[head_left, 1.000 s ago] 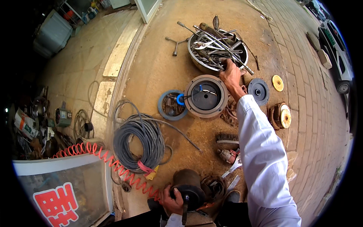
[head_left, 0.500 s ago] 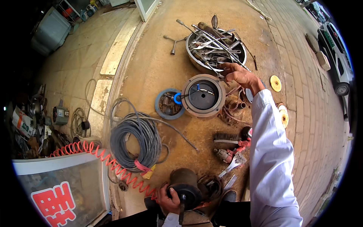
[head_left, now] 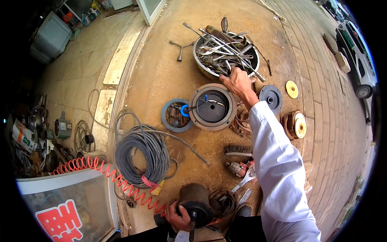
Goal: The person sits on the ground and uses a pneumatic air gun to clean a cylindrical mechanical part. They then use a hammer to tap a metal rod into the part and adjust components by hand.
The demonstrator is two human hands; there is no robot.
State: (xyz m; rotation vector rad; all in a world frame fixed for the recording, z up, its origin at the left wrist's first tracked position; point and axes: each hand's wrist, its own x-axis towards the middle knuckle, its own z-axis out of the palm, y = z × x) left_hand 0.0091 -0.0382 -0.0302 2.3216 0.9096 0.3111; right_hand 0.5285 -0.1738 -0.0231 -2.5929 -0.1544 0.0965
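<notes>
Low in front of me, my left hand (head_left: 178,218) is wrapped round the edge of a brown cylindrical motor part (head_left: 194,194) with a black round end and a shaft pointing toward me. My right hand (head_left: 238,83) reaches out to the near rim of a metal bowl (head_left: 206,72) heaped with hand tools. Its fingers are bent together among the tool ends; what they grip is hidden. Just nearer than the bowl lies a round motor housing (head_left: 194,116) with a dark inside and loose wires, beside a blue-rimmed dish (head_left: 166,121) of small metal parts.
A coil of grey cable (head_left: 124,155) and a red spiral hose (head_left: 117,174) lie left, by a glass door (head_left: 68,197). Near my right sleeve are a brush (head_left: 238,150), a red power tool (head_left: 238,168) and an adjustable wrench (head_left: 244,179). Further right sits a dark disc (head_left: 264,97).
My right hand has shifted left along the bowl's near rim and its fingers have closed down. The dark disc at right is uncovered now. My left hand keeps its hold.
</notes>
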